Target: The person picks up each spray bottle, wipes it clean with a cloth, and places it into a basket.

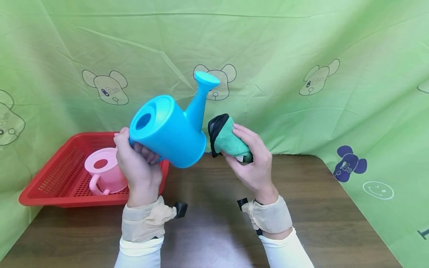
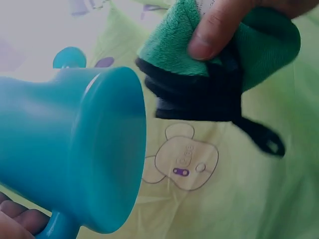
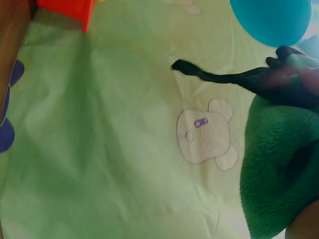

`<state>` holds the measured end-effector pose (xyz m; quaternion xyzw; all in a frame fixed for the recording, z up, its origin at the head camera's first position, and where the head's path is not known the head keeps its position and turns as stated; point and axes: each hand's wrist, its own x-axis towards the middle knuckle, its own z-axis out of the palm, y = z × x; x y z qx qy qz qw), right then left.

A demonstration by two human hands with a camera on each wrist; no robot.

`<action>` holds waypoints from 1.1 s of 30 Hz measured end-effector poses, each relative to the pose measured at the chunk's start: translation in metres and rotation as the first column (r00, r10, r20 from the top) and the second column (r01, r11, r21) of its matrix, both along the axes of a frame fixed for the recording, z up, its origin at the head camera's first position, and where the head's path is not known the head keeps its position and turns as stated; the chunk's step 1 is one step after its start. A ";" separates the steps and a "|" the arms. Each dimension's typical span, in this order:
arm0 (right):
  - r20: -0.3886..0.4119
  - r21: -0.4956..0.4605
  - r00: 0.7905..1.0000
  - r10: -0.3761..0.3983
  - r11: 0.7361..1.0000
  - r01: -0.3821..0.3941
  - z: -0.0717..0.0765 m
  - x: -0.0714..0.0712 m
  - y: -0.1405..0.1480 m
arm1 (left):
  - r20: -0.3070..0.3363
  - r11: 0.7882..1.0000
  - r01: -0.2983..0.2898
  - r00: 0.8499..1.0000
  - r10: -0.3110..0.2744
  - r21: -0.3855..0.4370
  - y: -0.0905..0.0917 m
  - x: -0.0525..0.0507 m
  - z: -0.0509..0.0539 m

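My left hand (image 1: 140,167) grips the handle of a blue watering can (image 1: 174,134), holding it tilted in the air. Its spout and rose point up and to the right, and its base faces right toward the cloth. In the left wrist view the smooth base of the watering can (image 2: 112,149) shows, with the handle under it. A folded green cloth (image 1: 232,139) with black edging is pinched between the thumb and fingers of my right hand (image 1: 256,160). A gap separates the cloth from the can. From the cloth (image 2: 174,45) hangs a black loop (image 2: 264,137).
A red plastic basket (image 1: 50,197) stands on the left of the brown wooden table (image 1: 214,223). Inside it sits a pink watering can (image 1: 108,173), partly behind my left hand. A green curtain (image 1: 268,37) printed with bear faces hangs behind the table.
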<state>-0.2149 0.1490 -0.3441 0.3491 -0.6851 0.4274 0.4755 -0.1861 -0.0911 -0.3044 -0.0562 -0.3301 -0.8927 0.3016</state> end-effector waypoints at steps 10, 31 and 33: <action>-0.204 -0.115 0.979 0.027 0.992 -0.051 0.003 0.008 -0.018 | 0.113 0.922 0.193 0.964 -0.242 0.336 0.002 -0.004 0.000; -0.200 -0.317 0.963 -0.181 0.942 0.112 0.008 0.011 -0.035 | 0.122 0.799 0.330 0.888 -0.443 0.502 0.041 -0.005 -0.003; -0.187 -0.322 0.963 -0.195 0.938 0.127 0.009 0.011 -0.034 | 0.118 0.803 0.336 0.888 -0.445 0.493 0.042 -0.004 -0.002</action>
